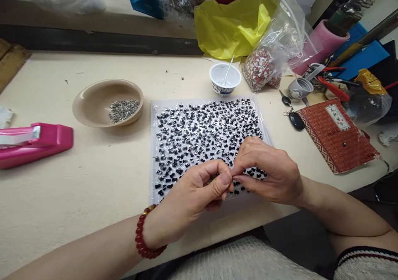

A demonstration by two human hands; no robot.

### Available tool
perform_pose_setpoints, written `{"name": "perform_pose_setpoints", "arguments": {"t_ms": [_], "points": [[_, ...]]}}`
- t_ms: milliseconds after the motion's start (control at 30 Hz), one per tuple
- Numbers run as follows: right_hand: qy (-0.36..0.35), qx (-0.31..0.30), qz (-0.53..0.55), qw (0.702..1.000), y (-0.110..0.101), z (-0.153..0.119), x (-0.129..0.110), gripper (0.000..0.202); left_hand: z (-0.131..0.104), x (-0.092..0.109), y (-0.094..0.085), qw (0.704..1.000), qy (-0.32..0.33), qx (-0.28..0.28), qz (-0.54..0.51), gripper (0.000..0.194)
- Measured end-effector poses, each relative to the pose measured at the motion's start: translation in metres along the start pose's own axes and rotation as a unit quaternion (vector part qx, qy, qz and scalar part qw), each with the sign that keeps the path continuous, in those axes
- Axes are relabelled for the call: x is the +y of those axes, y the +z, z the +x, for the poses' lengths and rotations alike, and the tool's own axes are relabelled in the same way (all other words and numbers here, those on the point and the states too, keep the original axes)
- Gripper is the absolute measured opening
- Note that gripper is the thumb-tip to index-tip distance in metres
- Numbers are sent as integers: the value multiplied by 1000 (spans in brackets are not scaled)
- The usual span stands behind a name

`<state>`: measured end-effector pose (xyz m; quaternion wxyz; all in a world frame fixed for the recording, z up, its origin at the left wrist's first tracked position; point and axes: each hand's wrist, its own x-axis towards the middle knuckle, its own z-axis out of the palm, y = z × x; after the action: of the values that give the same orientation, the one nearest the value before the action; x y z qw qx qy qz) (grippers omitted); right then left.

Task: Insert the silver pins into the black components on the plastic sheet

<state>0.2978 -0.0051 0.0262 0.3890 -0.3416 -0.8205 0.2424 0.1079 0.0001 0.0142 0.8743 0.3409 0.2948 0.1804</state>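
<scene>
My left hand (199, 188), with a red bead bracelet (143, 234) on its wrist, is closed in a pinch. Fingertip to fingertip with it, my right hand (267, 170) pinches too. Whatever sits between the fingertips is too small and covered to make out. Both hands are over the near right part of a pale sheet (154, 155) under clear plastic. Many small black pieces (199, 135) with shiny metal bits are spread across that sheet. Left of it a beige bowl (90, 101) holds a heap of small silvery metal pins (123, 110).
A white cup (225, 81) with a thin stick stands behind the sheet, beside a clear bag of red-and-white pieces (261, 68). A pink tape dispenser (56, 141) lies left. Keys with a black fob (296, 120) and a red pouch (338, 135) lie right. Yellow plastic (230, 27) is behind.
</scene>
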Motion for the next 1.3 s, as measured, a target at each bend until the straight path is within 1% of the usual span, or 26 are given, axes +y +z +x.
{"name": "perform_pose_setpoints", "arguments": {"t_ms": [67, 167, 267, 333, 400, 433, 500, 567, 667, 800, 967, 1167, 1300], "points": [[-1, 7, 11, 1000, 2, 0, -1, 6, -1, 0, 1, 1000, -11, -19, -7, 27], [-6, 23, 44, 999, 3, -1, -3, 8, -2, 1, 3, 997, -50, -49, -13, 28], [-7, 45, 47, 998, -2, -1, -1, 8, -3, 2, 4, 995, -78, -59, -10, 29], [-12, 89, -1, 996, -13, -1, 7, 9, -4, 3, 4, 996, -75, -50, -10, 31], [1, 131, -99, 986, -26, -2, 21, 11, -5, 4, 2, 998, -58, -33, -12, 36], [24, 135, -162, 977, -34, -4, 29, 11, -5, 4, 1, 998, -49, -25, -11, 38], [83, 95, -269, 955, -46, -7, 44, 10, -6, 4, -2, 999, -32, -12, -4, 41], [122, 47, -327, 936, -53, -10, 56, 10, -6, 3, -4, 1000, -25, 0, 3, 40], [136, -2, -359, 924, -54, -13, 64, 10, -7, 2, -6, 999, -29, 13, -4, 38], [145, -51, -373, 915, -49, -14, 64, 9, -6, 3, -6, 999, -41, 27, -2, 35], [157, -72, -378, 909, -49, -14, 64, 8, -6, 9, -3, 997, -53, 34, 53, 28], [164, -87, -374, 909, -48, -13, 64, 9, -7, 8, -4, 999, -29, 16, 34, 36], [163, -88, -379, 906, -47, -13, 64, 8, -7, 6, -7, 999, -22, 21, 31, 39]]}}
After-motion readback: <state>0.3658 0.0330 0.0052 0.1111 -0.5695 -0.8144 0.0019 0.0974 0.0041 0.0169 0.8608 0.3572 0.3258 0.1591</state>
